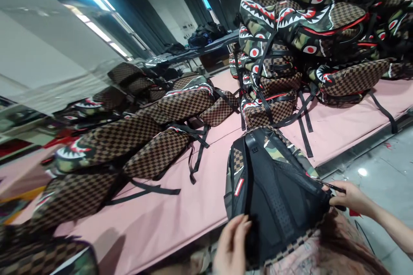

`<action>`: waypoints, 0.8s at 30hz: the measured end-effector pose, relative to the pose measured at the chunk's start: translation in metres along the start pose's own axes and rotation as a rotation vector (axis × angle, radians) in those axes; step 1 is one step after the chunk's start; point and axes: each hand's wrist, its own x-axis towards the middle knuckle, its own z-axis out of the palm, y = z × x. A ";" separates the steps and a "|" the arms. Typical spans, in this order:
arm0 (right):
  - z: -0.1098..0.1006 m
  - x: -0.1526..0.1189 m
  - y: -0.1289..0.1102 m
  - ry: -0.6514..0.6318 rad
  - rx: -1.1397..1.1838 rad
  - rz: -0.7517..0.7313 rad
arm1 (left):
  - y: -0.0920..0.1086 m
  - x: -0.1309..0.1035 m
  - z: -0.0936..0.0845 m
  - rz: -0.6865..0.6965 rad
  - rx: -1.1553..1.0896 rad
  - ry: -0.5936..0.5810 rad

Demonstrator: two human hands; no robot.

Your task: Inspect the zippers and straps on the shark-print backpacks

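A black-backed backpack (274,180) with camouflage and brown checkered panels leans across the table edge onto my lap, its back panel and straps facing up. At its lower left edge, my left hand (230,242) is closed with the fingers bent against the side; it is slightly blurred. My right hand (350,200) is closed at the lower right edge around slim dark thread snips (335,187), whose thin tip points left over the bag's side. Part of the snips is hidden by the fingers.
The pink-covered table (206,180) carries a row of checkered backpacks (122,137) on the left, loose straps trailing. A tall stack of shark-mouth backpacks (271,68) stands behind the one I hold. Grey floor (380,176) lies to the right, beyond the table's edge.
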 end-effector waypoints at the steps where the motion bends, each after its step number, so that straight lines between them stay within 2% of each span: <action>1: 0.004 0.001 0.000 -0.027 0.038 0.026 | 0.007 -0.005 0.024 -0.025 -0.054 -0.159; 3: 0.007 0.002 -0.001 -0.071 0.097 0.048 | 0.014 -0.014 0.063 -0.023 -0.103 -0.400; 5: 0.007 0.001 -0.004 -0.089 0.131 0.036 | 0.013 -0.021 0.091 -0.003 -0.082 -0.558; 7: 0.005 0.000 -0.006 -0.105 0.152 0.028 | 0.009 -0.025 0.109 -0.003 -0.044 -0.636; 10: 0.010 -0.002 -0.008 -0.116 0.146 0.027 | 0.006 -0.030 0.123 -0.002 -0.059 -0.640; 13: 0.029 -0.002 -0.009 -0.095 0.149 0.004 | 0.011 -0.035 0.126 0.068 -0.154 -0.519; 16: 0.055 -0.003 -0.008 -0.067 0.284 -0.045 | 0.018 -0.038 0.116 0.173 -0.184 -0.416; 19: 0.077 -0.006 -0.008 -0.055 0.380 -0.076 | 0.023 -0.038 0.100 0.312 -0.065 -0.404; 22: 0.091 -0.009 -0.007 -0.081 0.357 -0.074 | 0.025 -0.039 0.088 0.440 0.059 -0.380; 24: 0.097 -0.010 -0.006 -0.105 0.312 -0.063 | 0.023 -0.040 0.087 0.473 0.053 -0.324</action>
